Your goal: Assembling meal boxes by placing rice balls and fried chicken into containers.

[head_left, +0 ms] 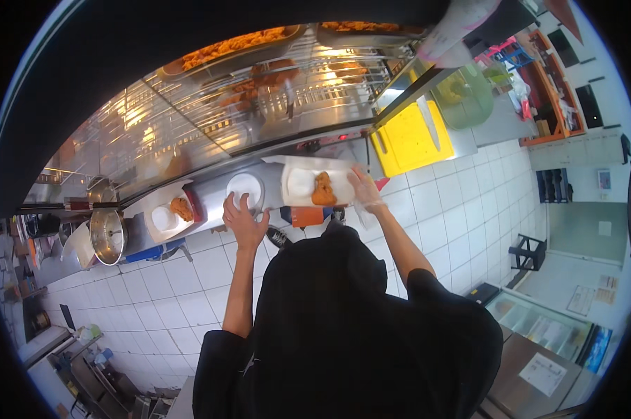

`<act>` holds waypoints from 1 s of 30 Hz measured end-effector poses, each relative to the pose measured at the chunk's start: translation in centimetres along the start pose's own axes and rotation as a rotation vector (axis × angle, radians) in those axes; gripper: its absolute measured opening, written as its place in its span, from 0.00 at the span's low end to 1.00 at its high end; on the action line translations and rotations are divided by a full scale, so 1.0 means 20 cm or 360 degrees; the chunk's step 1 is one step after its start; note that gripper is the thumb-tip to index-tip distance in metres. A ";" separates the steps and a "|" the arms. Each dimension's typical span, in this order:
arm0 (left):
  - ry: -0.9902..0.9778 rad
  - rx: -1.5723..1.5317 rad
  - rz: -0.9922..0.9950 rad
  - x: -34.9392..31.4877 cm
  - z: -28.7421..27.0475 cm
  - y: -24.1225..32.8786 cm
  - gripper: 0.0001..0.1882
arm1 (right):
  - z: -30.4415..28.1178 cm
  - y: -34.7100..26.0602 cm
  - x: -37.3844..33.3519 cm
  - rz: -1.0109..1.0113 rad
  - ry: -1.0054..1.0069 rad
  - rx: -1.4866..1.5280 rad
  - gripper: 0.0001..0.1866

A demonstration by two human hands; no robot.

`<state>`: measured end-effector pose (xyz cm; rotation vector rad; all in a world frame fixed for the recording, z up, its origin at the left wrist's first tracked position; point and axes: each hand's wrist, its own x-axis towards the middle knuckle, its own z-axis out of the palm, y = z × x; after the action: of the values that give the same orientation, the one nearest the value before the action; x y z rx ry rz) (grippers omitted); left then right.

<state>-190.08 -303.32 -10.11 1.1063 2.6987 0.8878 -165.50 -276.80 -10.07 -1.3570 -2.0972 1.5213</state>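
Head view: left hand (244, 223) wide at dish (246, 187)
Right hand (364, 190): holds box (342, 186) at right
Chicken (323, 190): one-sided grip could tip it out

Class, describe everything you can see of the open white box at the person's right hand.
The open box looks like thin card, white inside, with a pale flap along its far edge. Its opening faces up, showing a rounded white portion on the left and a golden-brown fried piece beside it. The right hand touches its right side. Whether the counter supports it is unclear.
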 end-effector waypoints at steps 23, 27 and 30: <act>0.0594 0.0178 -0.0924 0.20 -0.79 -1.21 0.21 | 0.03 -0.02 0.09 -0.0286 -0.0029 -0.0106 0.21; -0.0014 -0.0068 -0.0908 0.25 -0.70 -1.65 0.41 | 0.09 0.12 0.07 -0.0065 0.0107 0.0032 0.33; 0.0265 -0.0483 -0.0544 0.23 -0.59 -1.73 0.30 | 0.17 0.21 0.04 0.0262 0.0287 0.0446 0.30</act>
<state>-218.23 -325.50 -18.81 0.5130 2.6372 1.3110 -165.78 -278.09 -15.41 -1.5240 -1.6311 1.6139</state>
